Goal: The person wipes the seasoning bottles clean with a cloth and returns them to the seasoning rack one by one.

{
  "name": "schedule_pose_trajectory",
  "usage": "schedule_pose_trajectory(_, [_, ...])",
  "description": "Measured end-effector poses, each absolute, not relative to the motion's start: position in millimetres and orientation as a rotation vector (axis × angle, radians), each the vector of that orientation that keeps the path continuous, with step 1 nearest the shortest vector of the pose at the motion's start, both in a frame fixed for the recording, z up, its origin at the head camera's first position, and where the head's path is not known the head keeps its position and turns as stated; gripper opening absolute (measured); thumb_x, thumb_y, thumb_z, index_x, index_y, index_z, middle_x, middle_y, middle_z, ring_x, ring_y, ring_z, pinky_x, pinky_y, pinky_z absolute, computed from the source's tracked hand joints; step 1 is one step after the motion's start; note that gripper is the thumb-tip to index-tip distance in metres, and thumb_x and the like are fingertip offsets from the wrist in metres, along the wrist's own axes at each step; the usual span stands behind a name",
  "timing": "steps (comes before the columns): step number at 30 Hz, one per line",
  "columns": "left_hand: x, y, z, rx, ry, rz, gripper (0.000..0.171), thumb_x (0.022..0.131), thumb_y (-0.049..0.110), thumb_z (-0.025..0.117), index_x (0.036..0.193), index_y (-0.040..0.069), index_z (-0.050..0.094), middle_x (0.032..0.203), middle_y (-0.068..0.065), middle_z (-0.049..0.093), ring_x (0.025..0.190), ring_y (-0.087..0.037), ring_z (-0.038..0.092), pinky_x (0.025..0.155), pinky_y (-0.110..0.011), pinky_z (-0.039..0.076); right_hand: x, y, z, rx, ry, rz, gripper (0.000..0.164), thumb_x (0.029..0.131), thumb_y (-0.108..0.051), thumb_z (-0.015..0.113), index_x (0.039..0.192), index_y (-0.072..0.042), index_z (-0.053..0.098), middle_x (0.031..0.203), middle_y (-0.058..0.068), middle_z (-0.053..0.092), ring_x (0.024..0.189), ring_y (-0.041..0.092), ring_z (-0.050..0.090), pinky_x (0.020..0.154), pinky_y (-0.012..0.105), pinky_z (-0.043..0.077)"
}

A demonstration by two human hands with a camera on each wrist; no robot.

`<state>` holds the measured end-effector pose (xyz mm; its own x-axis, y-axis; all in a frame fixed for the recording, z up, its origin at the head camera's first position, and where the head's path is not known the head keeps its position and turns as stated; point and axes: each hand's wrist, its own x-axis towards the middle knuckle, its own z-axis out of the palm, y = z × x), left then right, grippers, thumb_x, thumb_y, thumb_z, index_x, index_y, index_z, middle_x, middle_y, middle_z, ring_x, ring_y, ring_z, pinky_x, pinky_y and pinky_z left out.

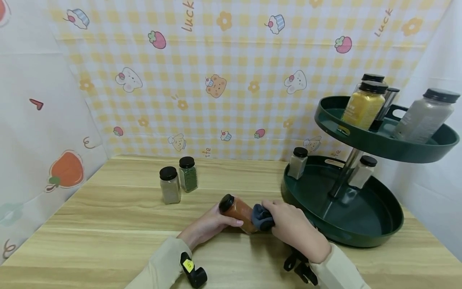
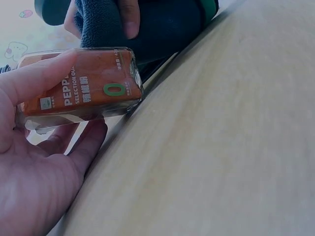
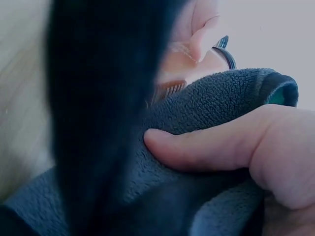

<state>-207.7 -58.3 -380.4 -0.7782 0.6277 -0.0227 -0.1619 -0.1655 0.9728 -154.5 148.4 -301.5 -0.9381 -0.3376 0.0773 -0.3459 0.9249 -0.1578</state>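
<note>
My left hand (image 1: 213, 222) holds a glass spice jar (image 1: 241, 211) of orange-red powder, tilted with its black lid toward the upper left. Its label, partly covered by my thumb, begins "PEPPE" in the left wrist view, where the jar (image 2: 93, 86) lies between thumb and fingers. My right hand (image 1: 290, 222) grips a dark blue-grey cloth (image 1: 261, 216) at the jar's base end. In the right wrist view the thumb presses on the fuzzy cloth (image 3: 211, 105); a blurred dark shape hides part of that view.
Two black-lidded jars, one greyish (image 1: 170, 186) and one green (image 1: 188, 175), stand at the back left of the wooden table (image 1: 119, 208). At right is a two-tier dark green tray (image 1: 343, 241); both tiers carry jars, including a yellow one (image 1: 363, 105) on top.
</note>
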Motion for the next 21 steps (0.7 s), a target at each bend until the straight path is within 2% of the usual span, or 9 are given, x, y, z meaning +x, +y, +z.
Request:
schedule_pose_trajectory(2, [-208,-58,-380,0.532,1.586,1.991,0.07,0.079,0.002,0.068,0.138,0.003,0.029,0.12,-0.003,0.054,0.107,-0.015,0.053,0.09,-0.028,0.043,-154,147,-301,0.559,-3.014,0.248,0.042,0.07,0.004,0.07,0.104,-0.015,0.057,0.09,0.006,0.061,0.07,0.02,0.056,0.056,0.036,0.045])
schedule_pose_trajectory(7, [-207,-58,-380,0.552,1.604,1.999,0.06,0.078,0.0,0.067,0.13,0.009,0.04,0.12,-0.002,0.053,0.107,-0.015,0.051,0.091,-0.028,0.042,-152,140,-301,0.702,-2.865,0.349,0.052,0.07,0.005,0.071,0.114,-0.019,0.057,0.096,0.002,0.061,0.082,0.018,0.06,0.063,0.036,0.05])
schedule_pose_trajectory(12, [-208,-59,-381,0.587,1.611,2.01,0.054,0.077,-0.002,0.066,0.124,0.014,0.046,0.122,0.001,0.054,0.109,-0.013,0.05,0.093,-0.028,0.04,-149,134,-303,0.806,-2.724,0.415,0.049,0.074,0.0,0.073,0.115,-0.021,0.058,0.101,0.0,0.063,0.091,0.018,0.062,0.074,0.037,0.052])
schedule_pose_trajectory(17, [-208,-58,-381,0.559,1.596,2.016,0.055,0.077,-0.001,0.067,0.127,0.012,0.044,0.119,-0.001,0.054,0.106,-0.014,0.05,0.092,-0.028,0.041,-151,136,-302,0.733,-2.804,0.423,0.051,0.069,0.007,0.07,0.11,-0.02,0.058,0.101,0.002,0.063,0.086,0.018,0.061,0.067,0.037,0.051])
schedule_pose_trajectory(21, [-207,-58,-380,0.538,1.601,2.001,0.063,0.078,0.002,0.068,0.133,0.006,0.037,0.119,-0.002,0.054,0.107,-0.014,0.052,0.091,-0.028,0.042,-155,144,-302,0.662,-2.899,0.375,0.048,0.067,0.011,0.068,0.103,-0.018,0.056,0.094,0.003,0.061,0.077,0.017,0.057,0.061,0.035,0.047])
